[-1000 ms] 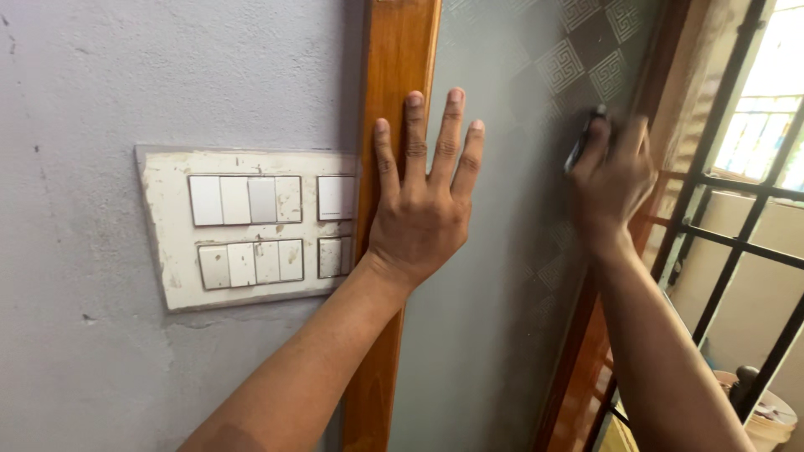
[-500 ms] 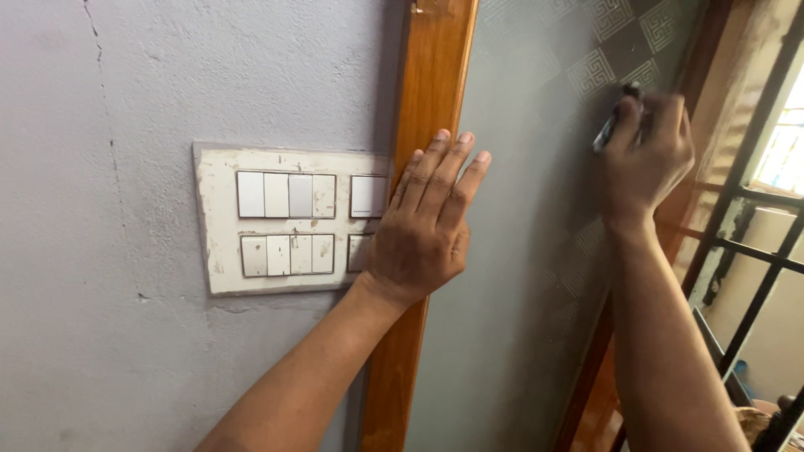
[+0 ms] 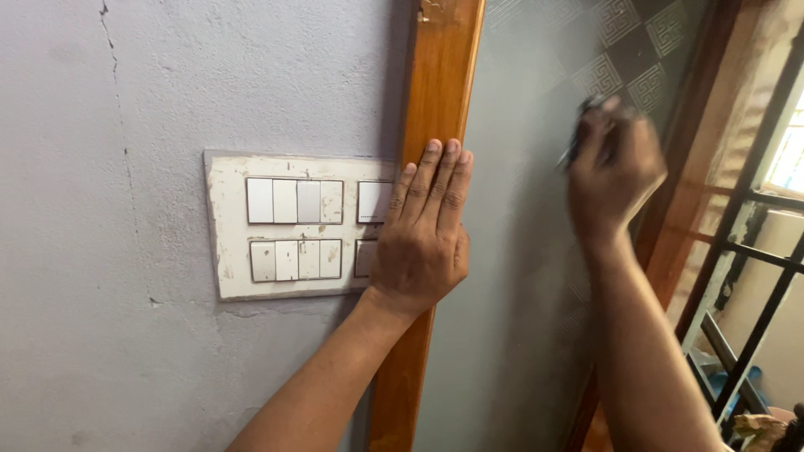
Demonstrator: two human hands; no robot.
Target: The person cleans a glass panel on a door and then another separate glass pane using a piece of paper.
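Hands: left [image 3: 421, 243] flat on wooden frame [image 3: 435, 100], right [image 3: 613, 176] gripping dark tool [image 3: 578, 134] against patterned panel [image 3: 519, 251].

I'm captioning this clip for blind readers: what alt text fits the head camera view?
A person's left hand presses flat on a wooden door frame beside a worn white switch panel, while the blurred right hand holds a dark tool against the patterned grey door panel.

Glossy wood door frame [image 3: 435, 100], frosted patterned glass [image 3: 519, 251], matt wall [image 3: 126, 351]
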